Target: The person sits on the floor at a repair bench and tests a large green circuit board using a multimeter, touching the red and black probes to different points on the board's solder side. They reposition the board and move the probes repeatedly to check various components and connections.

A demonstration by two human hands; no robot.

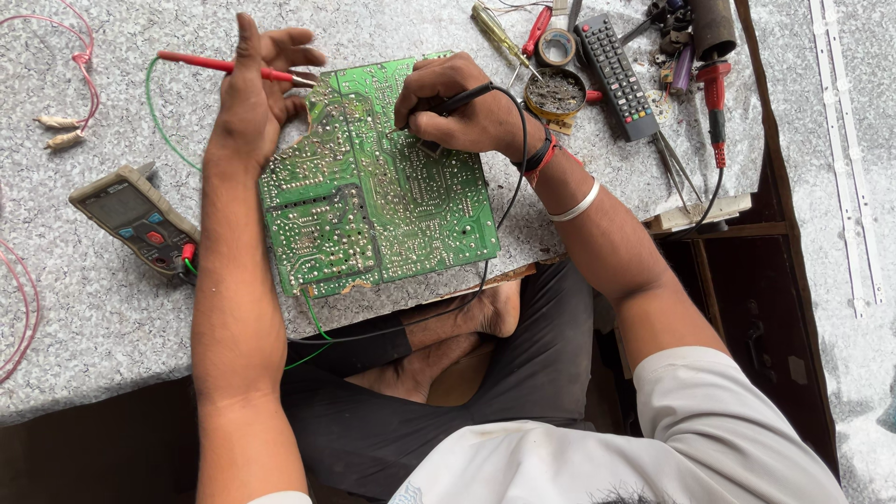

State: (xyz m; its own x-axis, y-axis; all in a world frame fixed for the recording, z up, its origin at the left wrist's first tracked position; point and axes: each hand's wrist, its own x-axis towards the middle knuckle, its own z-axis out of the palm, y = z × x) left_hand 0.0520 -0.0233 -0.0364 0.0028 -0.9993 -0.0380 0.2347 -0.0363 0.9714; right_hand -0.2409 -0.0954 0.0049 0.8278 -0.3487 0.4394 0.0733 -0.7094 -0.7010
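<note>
Head view: a green circuit board (373,182), solder side up with chipped edges, lies on the desk (93,308) as the left hand (257,89) pinches a red probe (224,67) and the right hand (457,107) pinches a black probe (464,96).

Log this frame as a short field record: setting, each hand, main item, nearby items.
setting: speckled grey worktop, person seated cross-legged
left hand: holds red probe, tip at board's upper left edge
right hand: holds black probe, tip pressed onto board
main item: green circuit board, solder side up
left of board: multimeter
right of board: remote control, round tin, tape roll, screwdrivers
</note>
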